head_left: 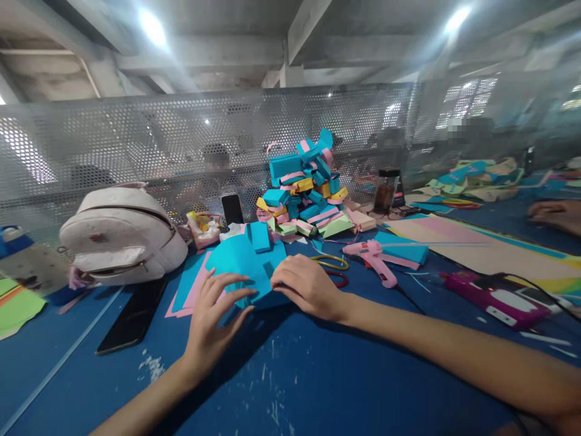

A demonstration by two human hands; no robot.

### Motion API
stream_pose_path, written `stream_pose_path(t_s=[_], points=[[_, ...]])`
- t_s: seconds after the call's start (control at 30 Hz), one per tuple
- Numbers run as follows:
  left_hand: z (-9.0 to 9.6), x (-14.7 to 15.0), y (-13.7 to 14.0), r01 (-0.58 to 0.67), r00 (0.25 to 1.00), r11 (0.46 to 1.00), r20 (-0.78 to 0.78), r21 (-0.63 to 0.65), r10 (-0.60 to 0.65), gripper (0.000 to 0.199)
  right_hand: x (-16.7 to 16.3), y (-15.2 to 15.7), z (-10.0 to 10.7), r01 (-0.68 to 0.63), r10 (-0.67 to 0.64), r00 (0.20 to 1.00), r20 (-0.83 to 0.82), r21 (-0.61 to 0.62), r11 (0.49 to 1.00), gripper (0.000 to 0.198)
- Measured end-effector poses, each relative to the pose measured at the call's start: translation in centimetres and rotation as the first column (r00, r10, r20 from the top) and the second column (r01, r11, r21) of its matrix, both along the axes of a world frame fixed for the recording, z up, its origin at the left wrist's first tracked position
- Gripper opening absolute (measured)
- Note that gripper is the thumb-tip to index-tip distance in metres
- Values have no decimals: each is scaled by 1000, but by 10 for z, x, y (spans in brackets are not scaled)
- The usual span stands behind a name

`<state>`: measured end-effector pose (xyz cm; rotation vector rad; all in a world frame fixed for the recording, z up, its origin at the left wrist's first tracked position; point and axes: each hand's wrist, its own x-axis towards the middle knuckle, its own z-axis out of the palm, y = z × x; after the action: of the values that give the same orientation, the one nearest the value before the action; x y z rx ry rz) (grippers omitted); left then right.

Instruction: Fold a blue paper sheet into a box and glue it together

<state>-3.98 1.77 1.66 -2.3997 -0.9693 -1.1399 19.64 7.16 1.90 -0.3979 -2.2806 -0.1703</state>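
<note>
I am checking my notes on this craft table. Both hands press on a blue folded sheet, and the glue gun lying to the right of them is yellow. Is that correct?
Not quite: the head view shows the glue gun is pink, not yellow. The rest holds: the left hand and right hand both press on the blue folded sheet, and the gun lies to their right.

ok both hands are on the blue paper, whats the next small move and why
Probably press the fold flat. The left hand has its fingers spread on the blue paper and the right hand lies flat on its right edge, yet the sheet is raised in the middle, so sliding the right hand along the crease looks like the natural step.
</note>
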Motion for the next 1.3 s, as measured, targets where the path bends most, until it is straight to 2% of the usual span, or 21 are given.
stream_pose_path(t_s=[0.23, 0.5, 0.77, 1.0, 1.3], points=[[9, -13, 12, 121, 989, 992, -84, -20, -122, 26, -1, 2, -4, -13, 13, 1000, 15, 5, 1000, 17], [17, -14, 14, 142, 983, 989, -119, 36, -137, 19, -2, 0, -3, -28, 28, 1000, -3, 32, 999, 18], [20, -19, 16, 147, 977, 989, -163, 31, -140, 26, -3, -2, -4, -31, 30, 1000, 8, 39, 999, 17], [23, -14, 12, 145, 978, 989, -157, 29, -139, 19, -3, -4, -2, -27, 26, 1000, 16, 35, 999, 17], [17, -12, 12, 137, 975, 990, -183, 38, -128, 22, -7, -14, -4, -17, 17, 1000, 13, 33, 999, 16]])
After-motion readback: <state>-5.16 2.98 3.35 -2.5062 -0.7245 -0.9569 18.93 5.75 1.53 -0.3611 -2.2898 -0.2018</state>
